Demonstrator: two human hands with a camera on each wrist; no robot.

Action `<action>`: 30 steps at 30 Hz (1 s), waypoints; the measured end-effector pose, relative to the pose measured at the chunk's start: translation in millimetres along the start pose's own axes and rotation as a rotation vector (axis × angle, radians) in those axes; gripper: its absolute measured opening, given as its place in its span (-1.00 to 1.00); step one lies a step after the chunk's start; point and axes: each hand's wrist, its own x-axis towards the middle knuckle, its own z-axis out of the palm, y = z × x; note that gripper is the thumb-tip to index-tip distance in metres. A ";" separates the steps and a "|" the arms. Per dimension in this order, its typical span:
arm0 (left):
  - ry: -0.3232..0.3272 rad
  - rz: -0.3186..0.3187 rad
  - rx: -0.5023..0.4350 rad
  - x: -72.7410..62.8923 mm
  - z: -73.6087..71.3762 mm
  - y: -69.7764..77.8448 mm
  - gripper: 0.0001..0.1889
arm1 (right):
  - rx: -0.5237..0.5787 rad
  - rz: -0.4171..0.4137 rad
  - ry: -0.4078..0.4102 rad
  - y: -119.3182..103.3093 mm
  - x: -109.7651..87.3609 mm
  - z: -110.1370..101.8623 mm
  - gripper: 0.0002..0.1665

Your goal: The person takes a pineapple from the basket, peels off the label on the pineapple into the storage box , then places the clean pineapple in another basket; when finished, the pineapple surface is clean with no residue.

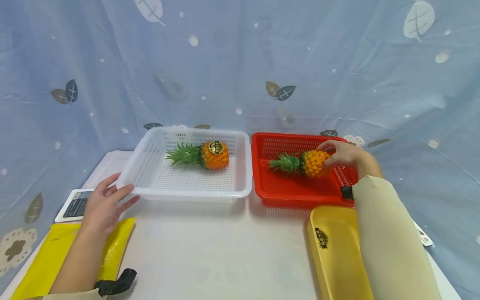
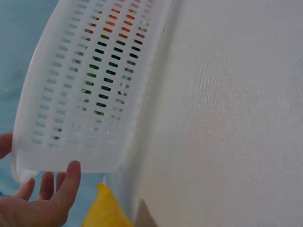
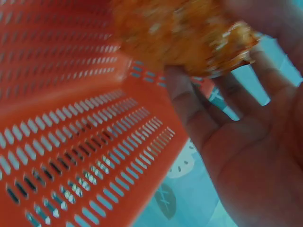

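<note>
While yellow tray (image 1: 341,254) sits nearest at right and yellow packet (image 1: 116,246) at left, left hand (image 1: 105,204) touches near left corner of white basket (image 1: 195,193), fingers loosely spread. Right hand (image 1: 343,155) grips pineapple (image 1: 314,163) by its fruit end in red basket (image 1: 300,198). Second pineapple (image 1: 215,156) lies in white basket. Blue curtain (image 1: 232,54) behind.

The white basket (image 1: 187,193), a perforated rectangular tray, has its front left corner touched by the left hand (image 1: 106,204). In it a larger orange pineapple (image 1: 220,162) lies sideways, green crown leftward, a black-and-gold label (image 1: 216,148) on top. Just right of the white basket stands the red basket (image 1: 303,199), where the right hand (image 1: 346,153) grips a smaller yellow-orange pineapple (image 1: 314,163) by its base, its crown toward the white basket.
</note>
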 end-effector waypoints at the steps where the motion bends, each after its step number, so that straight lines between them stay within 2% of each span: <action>1: -0.004 0.000 -0.008 0.1 1.5 -0.1 -0.01 | -0.008 0.011 0.004 1.3 0.3 -0.3 -0.21; 8: -0.001 0.015 -0.025 -1.3 3.0 2.3 -0.02 | -0.086 0.025 0.025 -1.4 12.4 -4.0 -0.17; 12: 0.005 0.011 -0.030 -1.8 1.2 2.0 -0.03 | -0.120 0.060 0.030 -0.5 21.4 -1.4 -0.16; 20: 0.002 0.007 -0.042 0.5 0.2 1.8 -0.04 | 0.017 0.099 -0.021 -0.1 22.7 0.2 -0.09; 30: 0.006 0.000 -0.042 0.5 1.2 -1.1 -0.06 | 0.016 0.083 0.018 5.0 23.1 2.2 -0.13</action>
